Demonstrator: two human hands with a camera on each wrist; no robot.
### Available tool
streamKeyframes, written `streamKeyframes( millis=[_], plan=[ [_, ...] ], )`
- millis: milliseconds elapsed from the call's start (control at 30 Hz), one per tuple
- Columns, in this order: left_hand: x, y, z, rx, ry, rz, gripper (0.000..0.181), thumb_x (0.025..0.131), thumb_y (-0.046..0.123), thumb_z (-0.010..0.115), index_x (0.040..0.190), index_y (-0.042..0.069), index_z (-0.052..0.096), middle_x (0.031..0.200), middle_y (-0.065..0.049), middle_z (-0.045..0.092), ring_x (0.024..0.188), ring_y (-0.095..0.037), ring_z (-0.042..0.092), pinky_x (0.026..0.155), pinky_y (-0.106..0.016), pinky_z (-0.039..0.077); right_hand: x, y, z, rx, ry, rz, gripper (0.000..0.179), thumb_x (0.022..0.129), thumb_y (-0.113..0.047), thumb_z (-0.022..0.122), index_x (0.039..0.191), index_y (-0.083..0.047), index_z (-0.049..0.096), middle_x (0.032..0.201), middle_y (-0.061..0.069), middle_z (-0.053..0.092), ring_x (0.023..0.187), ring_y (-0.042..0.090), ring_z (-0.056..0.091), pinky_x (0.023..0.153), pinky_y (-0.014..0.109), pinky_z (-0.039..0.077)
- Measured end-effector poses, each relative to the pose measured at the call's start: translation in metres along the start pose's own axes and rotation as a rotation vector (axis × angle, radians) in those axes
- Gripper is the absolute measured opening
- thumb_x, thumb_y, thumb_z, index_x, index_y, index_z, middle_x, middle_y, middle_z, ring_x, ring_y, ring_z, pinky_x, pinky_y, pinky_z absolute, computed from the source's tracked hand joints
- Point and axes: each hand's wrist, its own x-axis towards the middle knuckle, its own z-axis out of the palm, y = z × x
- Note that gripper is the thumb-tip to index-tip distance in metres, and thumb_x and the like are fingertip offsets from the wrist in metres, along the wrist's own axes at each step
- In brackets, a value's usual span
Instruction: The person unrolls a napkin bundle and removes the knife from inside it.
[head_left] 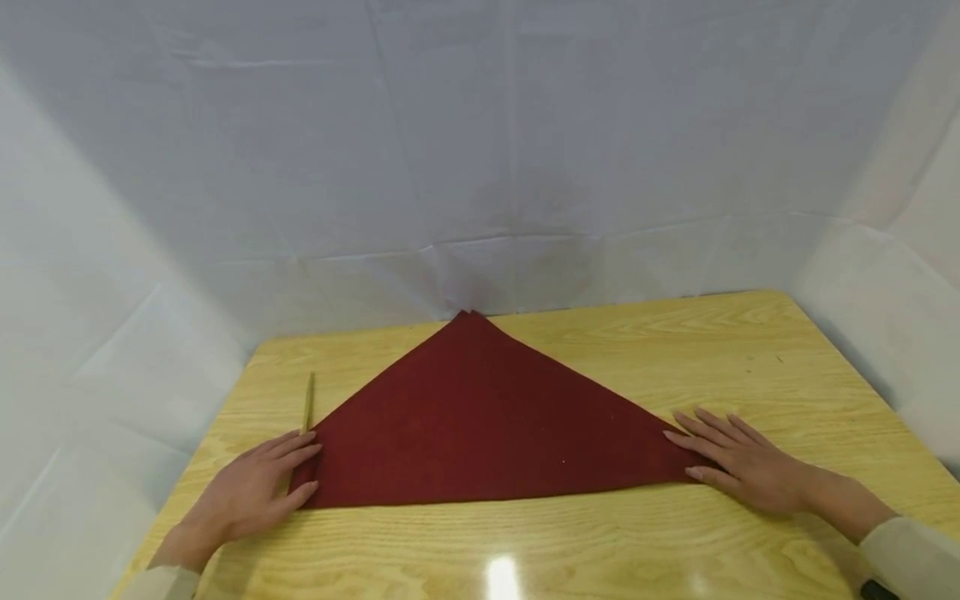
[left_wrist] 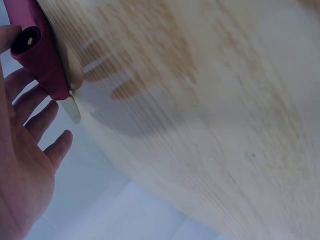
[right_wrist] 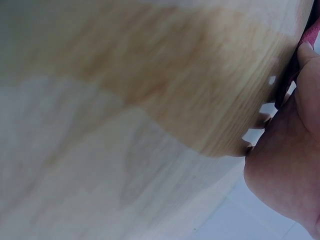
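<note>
- Head view: dark red cloth (head_left: 465, 425) lies as a broad triangle on the wood-grained bench (head_left: 637, 542); peak points away, reaching the far edge by the white sheeting (head_left: 480, 167); long edge runs along the near side.
- Left hand (head_left: 251, 487) at the cloth's left end. Fingers (head_left: 296, 457) extended, lightly bent, tips resting on the cloth; thumb apart from them, nearer the long edge.
- Thin pale stick (head_left: 308, 400) juts beyond the left fingertips, pointing toward the far edge; its lower length is hidden by hand and cloth.
- Right hand (head_left: 757, 471) at the right corner of the cloth, palm down. Fingers straight and slightly spread, index finger and thumb lying over the corner; nothing gripped.
- Pale sleeves (head_left: 911, 554) at both wrists. Small dark object (head_left: 877, 590) at the lower right edge, cut off; cannot tell what.
- Left wrist view: cloth end curls into a tube, a light spot within its mouth. Thumb touches near the mouth; other fingers lie relaxed along the tube, unclenched. Pale tip of the stick shows past the tube's far end.
- Right wrist view: cloth only a sliver at the upper right, thumb against it. Remaining fingers mostly hidden behind the hand; their full spread cannot be told from here.
</note>
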Motion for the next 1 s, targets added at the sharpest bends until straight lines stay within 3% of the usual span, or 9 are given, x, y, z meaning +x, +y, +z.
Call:
streamKeyframes(
  millis=[533, 767, 1000],
  plan=[
    [-0.013, -0.01, -0.003, 0.008, 0.033, -0.005, 0.051, 0.091, 0.043, 0.062, 0.128, 0.008, 0.062, 0.136, -0.008, 0.053, 0.126, -0.034, 0.045, 0.094, -0.052, 0.041, 0.002, 0.003, 0.002, 0.019, 0.002, -0.011, 0.048, 0.101, -0.02, 0.051, 0.147, -0.015, 0.041, 0.153, 0.009, 0.029, 0.144, 0.016, 0.005, 0.107, 0.017, -0.012],
    [-0.022, -0.014, 0.003, -0.004, -0.02, -0.025, 0.054, 0.096, 0.043, 0.055, 0.135, 0.006, 0.055, 0.142, -0.01, 0.048, 0.129, -0.035, 0.043, 0.096, -0.051, 0.04, 0.002, 0.002, 0.001, 0.032, -0.003, -0.004, 0.048, 0.101, -0.02, 0.05, 0.147, -0.016, 0.04, 0.154, 0.008, 0.027, 0.144, 0.015, 0.003, 0.107, 0.017, -0.012],
    [-0.024, -0.013, 0.006, -0.033, -0.001, -0.023, 0.051, 0.098, 0.037, 0.053, 0.139, 0.007, 0.052, 0.144, -0.009, 0.045, 0.13, -0.034, 0.042, 0.097, -0.049, 0.039, 0.001, 0.002, 0.001, 0.023, -0.016, 0.018, 0.048, 0.101, -0.024, 0.05, 0.147, -0.018, 0.04, 0.154, 0.005, 0.028, 0.144, 0.012, 0.003, 0.106, 0.016, -0.012]
  ],
)
